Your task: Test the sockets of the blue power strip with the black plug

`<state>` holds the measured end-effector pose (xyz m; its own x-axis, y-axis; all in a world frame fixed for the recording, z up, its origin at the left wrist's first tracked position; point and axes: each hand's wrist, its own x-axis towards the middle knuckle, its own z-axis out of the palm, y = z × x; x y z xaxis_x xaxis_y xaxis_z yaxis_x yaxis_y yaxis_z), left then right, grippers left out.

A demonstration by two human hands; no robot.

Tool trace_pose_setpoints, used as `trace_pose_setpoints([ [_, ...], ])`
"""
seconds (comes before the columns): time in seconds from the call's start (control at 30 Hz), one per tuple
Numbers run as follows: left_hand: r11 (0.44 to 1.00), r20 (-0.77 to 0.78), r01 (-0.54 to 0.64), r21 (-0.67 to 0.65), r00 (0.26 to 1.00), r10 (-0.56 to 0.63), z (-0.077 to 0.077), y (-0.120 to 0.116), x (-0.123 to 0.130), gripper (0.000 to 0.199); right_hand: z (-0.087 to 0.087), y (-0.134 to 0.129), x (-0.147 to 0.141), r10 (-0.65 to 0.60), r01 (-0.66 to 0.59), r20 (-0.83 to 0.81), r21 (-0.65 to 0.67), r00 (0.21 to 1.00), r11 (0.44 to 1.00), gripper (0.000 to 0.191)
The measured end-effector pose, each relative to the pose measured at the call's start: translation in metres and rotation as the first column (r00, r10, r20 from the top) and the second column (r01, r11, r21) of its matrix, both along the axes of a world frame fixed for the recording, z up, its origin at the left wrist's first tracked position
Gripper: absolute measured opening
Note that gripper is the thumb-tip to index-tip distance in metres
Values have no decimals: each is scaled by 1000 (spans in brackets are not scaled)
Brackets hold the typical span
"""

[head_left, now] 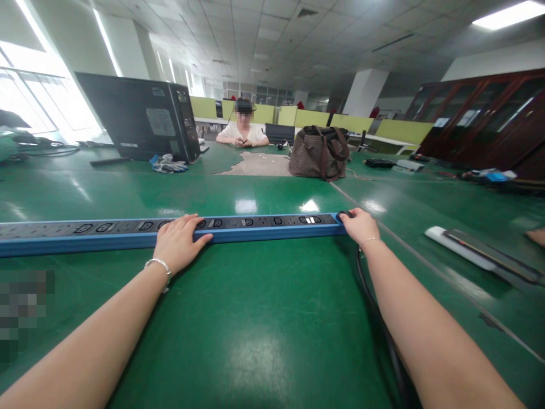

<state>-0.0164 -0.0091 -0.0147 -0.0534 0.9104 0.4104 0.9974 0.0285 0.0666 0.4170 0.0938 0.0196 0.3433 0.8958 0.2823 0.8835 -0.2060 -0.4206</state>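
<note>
A long blue power strip (255,230) with black sockets lies across the green table (251,307), running off the left edge of the view. My left hand (181,241) rests over its middle, fingers on the top and thumb apart along the front side. At the strip's right end, my right hand (360,227) has its fingers closed around a black cable end (346,215). From beneath that hand a thick black cable (374,301) runs down toward the front of the table, beside my right forearm.
Farther back stand a black computer case (145,119), gloves (169,163) and a brown bag (319,152). A person (243,128) sits across the table. At right lie a white bar (460,248) and a dark flat object (494,255); another hand (536,236) shows at the edge.
</note>
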Motion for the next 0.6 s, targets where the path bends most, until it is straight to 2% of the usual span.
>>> trace_pose_setpoints([
  [0.17, 1000, 11, 1, -2, 1000, -1, 1, 0, 1, 56, -11, -5, -7, -66, 69, -55, 58, 996, 996, 40],
  [0.4, 1000, 10, 3, 6, 1000, -3, 1, 0, 1, 55, -11, 0, -3, -4, 8, -57, 63, 998, 998, 36],
  [0.6, 1000, 29, 2, 10, 1000, -3, 0, 0, 1, 55, -14, -4, -8, -89, 95, -64, 82, 994, 992, 39],
])
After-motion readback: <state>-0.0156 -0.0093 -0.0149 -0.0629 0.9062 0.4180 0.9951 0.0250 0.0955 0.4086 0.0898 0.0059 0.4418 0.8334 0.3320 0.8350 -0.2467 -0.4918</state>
